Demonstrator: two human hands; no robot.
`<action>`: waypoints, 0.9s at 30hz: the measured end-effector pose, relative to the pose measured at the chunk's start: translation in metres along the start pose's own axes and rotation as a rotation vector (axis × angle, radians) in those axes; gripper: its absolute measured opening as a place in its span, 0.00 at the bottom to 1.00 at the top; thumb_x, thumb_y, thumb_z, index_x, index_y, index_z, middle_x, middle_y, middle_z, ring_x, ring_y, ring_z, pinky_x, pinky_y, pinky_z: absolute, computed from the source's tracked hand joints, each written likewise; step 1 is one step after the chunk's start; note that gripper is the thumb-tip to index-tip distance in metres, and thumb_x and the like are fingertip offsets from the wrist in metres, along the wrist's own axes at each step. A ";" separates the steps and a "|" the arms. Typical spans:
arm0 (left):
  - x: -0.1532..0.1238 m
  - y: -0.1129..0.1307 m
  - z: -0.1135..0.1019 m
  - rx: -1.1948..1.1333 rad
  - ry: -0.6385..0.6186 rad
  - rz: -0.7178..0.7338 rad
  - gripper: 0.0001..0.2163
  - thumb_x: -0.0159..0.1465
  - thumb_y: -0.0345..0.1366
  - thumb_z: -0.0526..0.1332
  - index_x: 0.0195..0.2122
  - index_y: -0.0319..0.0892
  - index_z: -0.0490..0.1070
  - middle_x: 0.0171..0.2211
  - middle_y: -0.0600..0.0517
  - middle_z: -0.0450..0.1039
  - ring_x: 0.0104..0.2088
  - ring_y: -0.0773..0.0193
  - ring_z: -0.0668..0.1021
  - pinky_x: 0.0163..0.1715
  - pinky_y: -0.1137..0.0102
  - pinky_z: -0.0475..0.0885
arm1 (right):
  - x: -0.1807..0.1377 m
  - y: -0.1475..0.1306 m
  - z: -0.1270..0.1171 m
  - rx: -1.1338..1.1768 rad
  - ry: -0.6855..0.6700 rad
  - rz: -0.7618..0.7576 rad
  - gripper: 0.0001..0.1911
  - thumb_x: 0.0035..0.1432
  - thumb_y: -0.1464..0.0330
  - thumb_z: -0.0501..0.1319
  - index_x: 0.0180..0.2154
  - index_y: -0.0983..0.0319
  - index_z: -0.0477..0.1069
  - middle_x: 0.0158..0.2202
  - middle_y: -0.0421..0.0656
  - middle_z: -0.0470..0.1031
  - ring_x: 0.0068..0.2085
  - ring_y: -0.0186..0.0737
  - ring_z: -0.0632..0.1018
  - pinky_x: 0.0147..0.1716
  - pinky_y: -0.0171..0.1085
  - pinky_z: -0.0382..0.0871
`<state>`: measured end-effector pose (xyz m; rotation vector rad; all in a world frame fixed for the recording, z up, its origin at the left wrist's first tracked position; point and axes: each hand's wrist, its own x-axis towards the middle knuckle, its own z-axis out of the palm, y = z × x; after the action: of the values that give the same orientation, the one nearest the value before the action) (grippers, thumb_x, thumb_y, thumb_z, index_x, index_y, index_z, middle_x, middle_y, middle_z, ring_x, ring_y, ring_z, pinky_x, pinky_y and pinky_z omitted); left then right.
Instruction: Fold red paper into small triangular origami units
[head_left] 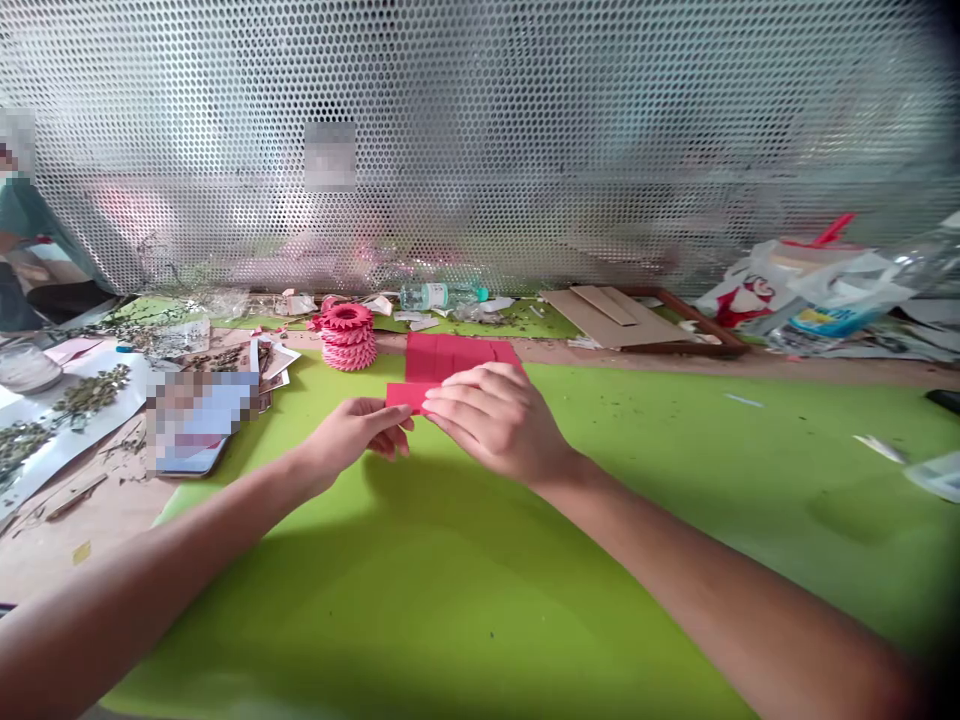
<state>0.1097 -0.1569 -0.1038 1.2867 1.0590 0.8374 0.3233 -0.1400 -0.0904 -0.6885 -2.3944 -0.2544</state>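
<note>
Two hands: both meet over the middle of the mat, forearms bare, reaching in from the near edge.
Left hand: fingers closed narrow, thumb and fingertips pinching the near left edge of the slip.
Right hand: knuckles up, fingers bent down over the right part of the slip and gripping it; its palm hides that end.
Slip: small red paper piece, held between the two hands just above the mat, only its left part in view.
Sheets: red paper lying flat on the mat, just behind the slip and the right hand.
Mat: bright green, covers most of the table, specked with dark crumbs.
Rosettes: pink-red folded paper rings in a stack, left of the sheets, at the mat's far edge.
Leaves: dried green bits on white paper, far left.
Bottle: clear plastic, lying on its side by the screen.
Cardboard: flat brown pieces, right of the bottle.
Bags: crumpled plastic, far right.
Screen: perforated metal sheet, upright along the back of the table.
</note>
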 end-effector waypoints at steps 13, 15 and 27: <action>0.001 -0.003 -0.012 1.124 0.237 0.835 0.11 0.66 0.38 0.56 0.44 0.41 0.74 0.40 0.47 0.80 0.41 0.56 0.78 0.45 0.63 0.68 | -0.003 -0.006 0.018 0.151 0.113 0.093 0.07 0.63 0.69 0.61 0.32 0.61 0.76 0.28 0.42 0.81 0.30 0.40 0.78 0.39 0.42 0.65; 0.002 -0.005 -0.008 1.178 0.253 0.924 0.09 0.66 0.35 0.56 0.40 0.41 0.76 0.35 0.49 0.80 0.36 0.58 0.78 0.42 0.64 0.69 | -0.002 -0.008 0.021 0.172 0.120 0.086 0.08 0.63 0.69 0.61 0.31 0.61 0.75 0.28 0.42 0.81 0.30 0.39 0.78 0.38 0.41 0.65; 0.010 -0.001 -0.019 1.410 0.413 1.014 0.12 0.68 0.33 0.54 0.36 0.43 0.78 0.30 0.50 0.81 0.32 0.60 0.80 0.42 0.64 0.69 | -0.001 0.002 0.020 0.202 0.215 0.139 0.06 0.61 0.69 0.64 0.31 0.61 0.77 0.28 0.42 0.81 0.30 0.40 0.78 0.36 0.41 0.67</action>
<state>0.0945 -0.1414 -0.1054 3.0995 1.3478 1.1258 0.3147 -0.1322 -0.1063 -0.6920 -2.1220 -0.0256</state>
